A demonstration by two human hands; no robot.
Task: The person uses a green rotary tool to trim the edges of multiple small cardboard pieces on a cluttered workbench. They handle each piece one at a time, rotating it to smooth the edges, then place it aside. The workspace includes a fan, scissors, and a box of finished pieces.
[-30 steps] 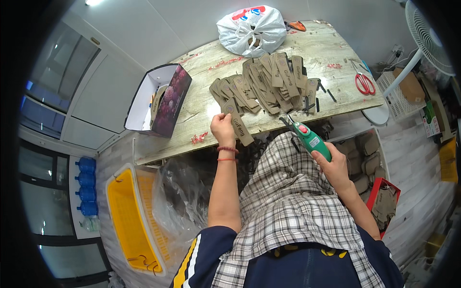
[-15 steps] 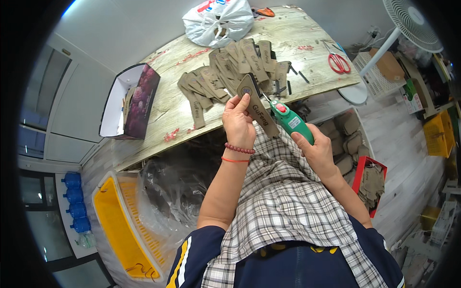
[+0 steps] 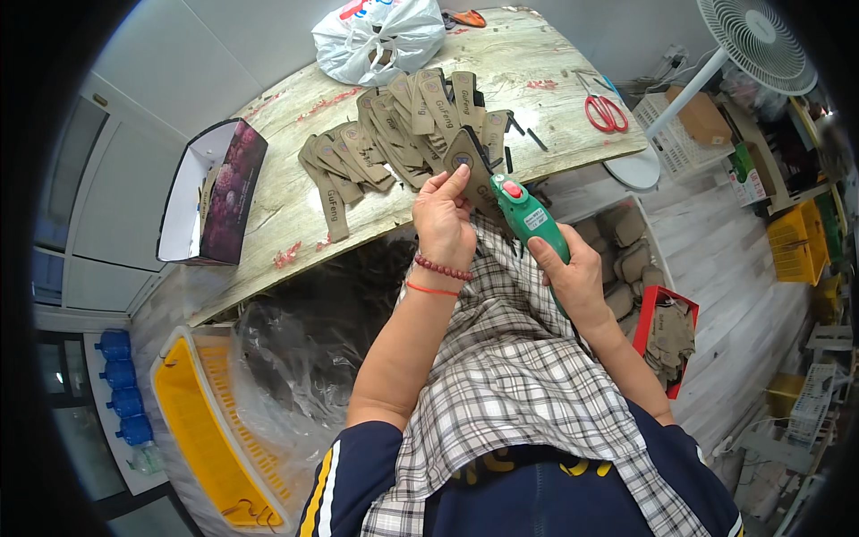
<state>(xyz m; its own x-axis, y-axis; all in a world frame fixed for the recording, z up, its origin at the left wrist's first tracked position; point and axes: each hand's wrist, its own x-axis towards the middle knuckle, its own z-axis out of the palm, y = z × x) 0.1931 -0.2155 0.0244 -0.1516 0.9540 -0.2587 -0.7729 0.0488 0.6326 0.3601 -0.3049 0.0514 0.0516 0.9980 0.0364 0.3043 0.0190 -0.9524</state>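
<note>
My left hand (image 3: 443,222) pinches a brown fabric strip (image 3: 476,190) between thumb and fingers, holding it tilted just off the table's near edge. The strip has printed lettering, a small round emblem and a black edge on its right side. My right hand (image 3: 573,279) is wrapped around a green hand-held electric cutter (image 3: 534,217) with a red button. The cutter's head lies close against the strip's right edge; its tip is hard to make out. Behind them, a pile of similar brown strips (image 3: 394,125) spreads over the table, with short black scraps (image 3: 537,139) beside it.
On the worn table (image 3: 268,228) stand a flower-printed box (image 3: 234,192), a white plastic bag (image 3: 380,45) and red-handled scissors (image 3: 606,114). Below are a yellow basket (image 3: 201,430), a clear plastic bag (image 3: 295,358) and a red box of brown pieces (image 3: 669,340). A white fan (image 3: 761,45) stands right.
The view has shifted, so the table and its things sit farther left. The cutter has come up along the strip, now overlapping its right edge. Both hands keep their holds.
</note>
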